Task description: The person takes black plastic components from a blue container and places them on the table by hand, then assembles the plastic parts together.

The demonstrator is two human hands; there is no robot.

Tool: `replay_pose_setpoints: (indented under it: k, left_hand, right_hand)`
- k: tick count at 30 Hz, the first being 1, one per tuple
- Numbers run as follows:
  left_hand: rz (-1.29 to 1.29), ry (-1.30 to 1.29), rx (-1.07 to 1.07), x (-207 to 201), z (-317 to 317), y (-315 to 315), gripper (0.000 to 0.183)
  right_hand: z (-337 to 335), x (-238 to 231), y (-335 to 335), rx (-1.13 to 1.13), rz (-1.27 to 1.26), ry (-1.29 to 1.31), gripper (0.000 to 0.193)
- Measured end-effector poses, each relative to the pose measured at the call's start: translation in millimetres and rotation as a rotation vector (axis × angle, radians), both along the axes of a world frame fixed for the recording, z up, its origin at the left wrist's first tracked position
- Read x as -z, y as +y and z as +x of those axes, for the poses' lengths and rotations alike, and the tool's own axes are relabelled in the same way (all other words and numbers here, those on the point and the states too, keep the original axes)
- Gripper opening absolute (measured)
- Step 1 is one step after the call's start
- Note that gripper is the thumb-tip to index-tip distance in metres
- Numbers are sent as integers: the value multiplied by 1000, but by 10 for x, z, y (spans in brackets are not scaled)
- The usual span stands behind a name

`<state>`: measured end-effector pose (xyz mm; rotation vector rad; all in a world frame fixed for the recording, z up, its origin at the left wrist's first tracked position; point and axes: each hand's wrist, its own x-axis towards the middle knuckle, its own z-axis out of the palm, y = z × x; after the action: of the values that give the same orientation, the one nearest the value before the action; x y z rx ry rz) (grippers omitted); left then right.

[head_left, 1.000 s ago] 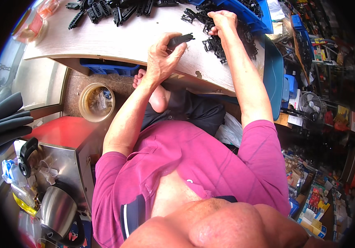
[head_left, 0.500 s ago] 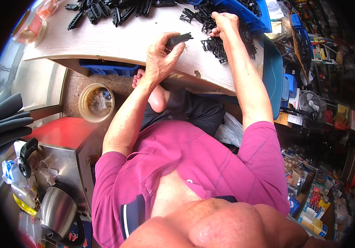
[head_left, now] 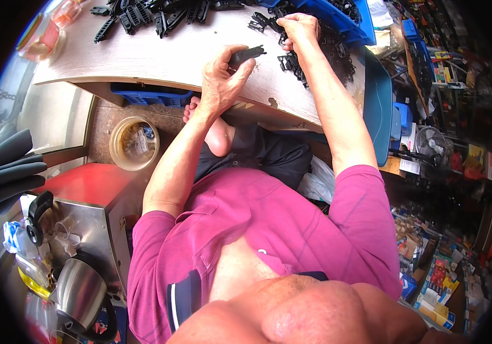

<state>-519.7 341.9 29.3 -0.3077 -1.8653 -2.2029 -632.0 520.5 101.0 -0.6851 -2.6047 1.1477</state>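
Note:
My left hand (head_left: 223, 80) is closed round a long black plastic part (head_left: 247, 55) above the pale table, its narrow pronged end pointing right. My right hand (head_left: 301, 30) is over a heap of small black plastic pieces (head_left: 335, 56), thumb and fingers pinched together at the heap's left side. Whatever lies between those fingertips is too small to make out. Toward the far left of the tabletop (head_left: 160, 60) lies a group of long black plastic parts (head_left: 137, 17), similar to the held one.
A blue bin (head_left: 360, 28) with more black pieces stands at the far right. A clear jar (head_left: 42, 40) is at the table's left corner. Below the table are a blue basket (head_left: 154, 94) and a round tub (head_left: 134, 143). A steel kettle (head_left: 82, 289) stands lower left.
My right hand has shifted a little left and away from me over the small black pieces. The left hand stays almost still with the black plastic part.

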Motion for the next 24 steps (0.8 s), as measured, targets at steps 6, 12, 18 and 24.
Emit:
replay_pose_setpoints:
  k: [6, 12, 18, 24]
  left_hand:
    - [-20, -11, 2, -60, 17, -3, 31]
    - [60, -57, 15, -1, 2, -20, 30]
    - [130, -75, 36, -38, -28, -19, 31]
    - [311, -156, 113, -24, -103, -71, 34]
  right_hand:
    - [-27, 29, 145, -47, -233, 47, 18]
    - [240, -118, 262, -292, -622, -52, 21]
    - [577, -88, 157, -351, -863, -76, 25]
    - [855, -2, 113, -319, -953, -109, 32]
